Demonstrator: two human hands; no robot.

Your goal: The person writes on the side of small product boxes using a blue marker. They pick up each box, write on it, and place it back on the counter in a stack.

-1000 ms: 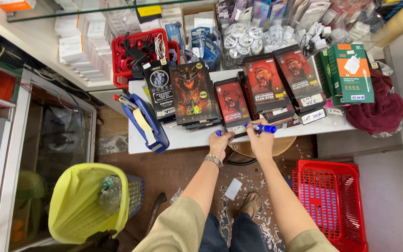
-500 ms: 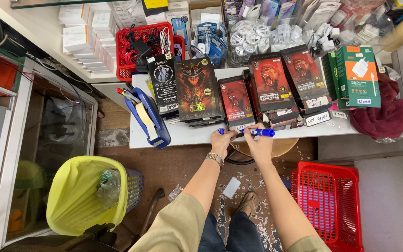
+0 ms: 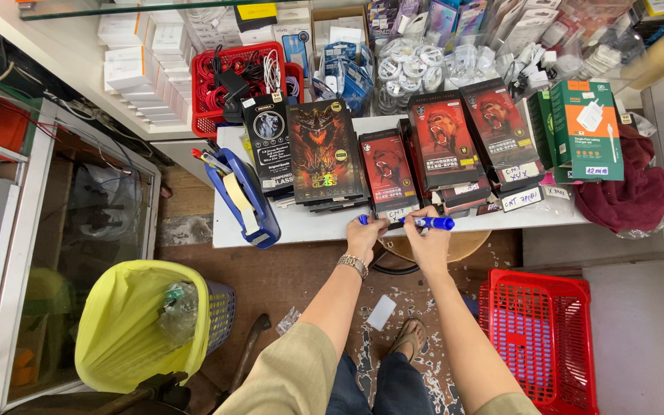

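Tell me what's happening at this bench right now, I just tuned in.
A person stands at a white table crowded with stacks of dark and red boxed packs. Both hands meet at its front edge on a blue marker: the right hand grips the barrel, the left hand, with a wristwatch, holds the other end, beside the small red pack. A blue clipboard hangs off the table's left side. On the floor are a yellow-lined bin and a red basket.

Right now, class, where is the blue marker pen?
In the head view, the blue marker pen lies level in the right hand at the white table's front edge, below the red boxes; the left hand holds its cap end.
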